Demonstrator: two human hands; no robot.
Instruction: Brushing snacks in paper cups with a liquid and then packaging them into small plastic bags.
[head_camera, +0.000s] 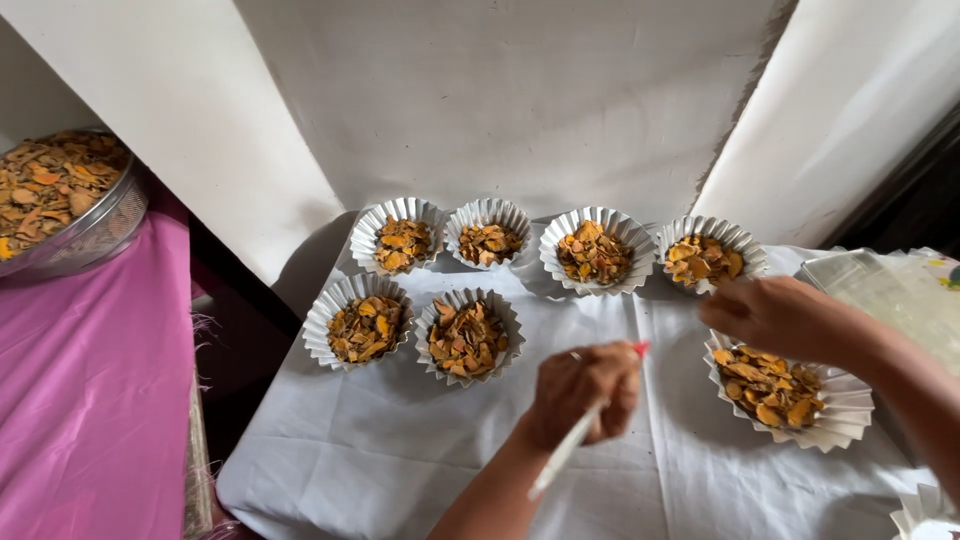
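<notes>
Seven white fluted paper cups (594, 250) of dried orange slices are filled. My left hand (585, 388) grips a thin white stick (570, 447); my right hand (775, 315) rests loosely curled on the near-right cup (835, 410).

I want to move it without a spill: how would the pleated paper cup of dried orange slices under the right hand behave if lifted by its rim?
The pleated paper cup looks thin, so its rim would probably flex and fold when pinched. Its dried slices are loose and heaped, so tilting would likely spill some. It seems light and may slide on the white cloth if pushed.
</notes>
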